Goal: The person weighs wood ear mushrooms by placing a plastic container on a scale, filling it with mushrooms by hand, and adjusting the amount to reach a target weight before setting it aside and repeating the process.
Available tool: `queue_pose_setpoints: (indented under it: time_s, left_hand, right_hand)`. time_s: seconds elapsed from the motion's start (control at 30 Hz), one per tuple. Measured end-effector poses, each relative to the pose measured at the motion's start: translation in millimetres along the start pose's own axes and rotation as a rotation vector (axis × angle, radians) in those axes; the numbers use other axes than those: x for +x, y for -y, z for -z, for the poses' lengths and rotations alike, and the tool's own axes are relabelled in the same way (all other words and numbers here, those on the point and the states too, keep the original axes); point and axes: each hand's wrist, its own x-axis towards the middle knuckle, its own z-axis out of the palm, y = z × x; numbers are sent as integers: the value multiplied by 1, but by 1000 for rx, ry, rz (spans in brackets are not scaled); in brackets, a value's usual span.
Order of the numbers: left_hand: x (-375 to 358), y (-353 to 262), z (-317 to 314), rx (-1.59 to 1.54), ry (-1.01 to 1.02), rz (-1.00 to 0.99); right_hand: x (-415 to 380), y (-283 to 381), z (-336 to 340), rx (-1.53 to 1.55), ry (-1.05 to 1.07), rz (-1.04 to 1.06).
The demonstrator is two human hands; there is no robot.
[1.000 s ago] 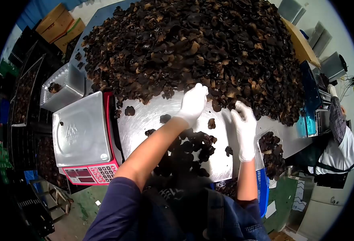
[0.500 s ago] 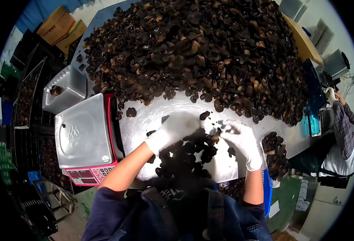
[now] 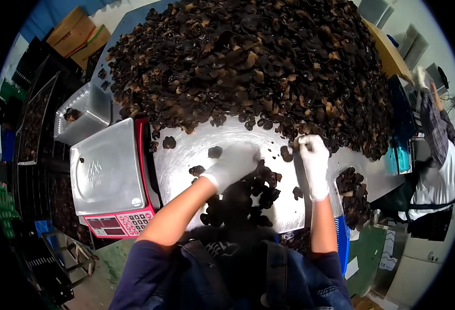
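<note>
White-gloved, my left hand (image 3: 236, 164) is blurred over the metal table (image 3: 186, 181), and its fingers do not show clearly. Just below it lies a loose cluster of dark wood ear mushrooms (image 3: 261, 191). My right hand (image 3: 314, 164), also in a white glove, has its fingers curled together near the front edge of the big wood ear heap (image 3: 253, 67). What its fingertips pinch is too small to make out. A single wood ear (image 3: 286, 153) lies left of that hand, and another small piece (image 3: 297, 192) sits below it.
A red and silver weighing scale (image 3: 108, 170) stands at my left, beside clear plastic trays (image 3: 85, 113). On the right is a clear tray of wood ears (image 3: 352, 194) above a blue bin (image 3: 342, 243). Farther right works another person (image 3: 436, 160).
My right hand has moved up and away to the heap's edge, and its fingers have curled in. My left hand has shifted slightly right. The other person's hand has risen.
</note>
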Motion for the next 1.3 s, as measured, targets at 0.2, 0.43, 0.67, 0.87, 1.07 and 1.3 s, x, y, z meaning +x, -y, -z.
queue_pose_setpoints:
  time_s: [0.2, 0.43, 0.67, 0.87, 1.07, 1.3]
  left_hand:
    - [9, -6, 37, -358, 17, 139]
    - [85, 10, -18, 348, -356, 122]
    - [39, 0, 14, 243, -162, 122]
    - [19, 15, 20, -338, 165, 234]
    - [62, 11, -21, 1, -364, 0]
    - [84, 15, -35, 202, -281, 74]
  right_hand:
    - [-40, 51, 46, 194, 500, -419]
    - [31, 22, -13, -384, 139, -201]
    - [25, 12, 3, 117, 93, -355]
    - [-8, 19, 16, -69, 146, -226]
    - [-3, 11, -8, -443, 183, -156]
    - [-11, 31, 22, 87, 291, -357]
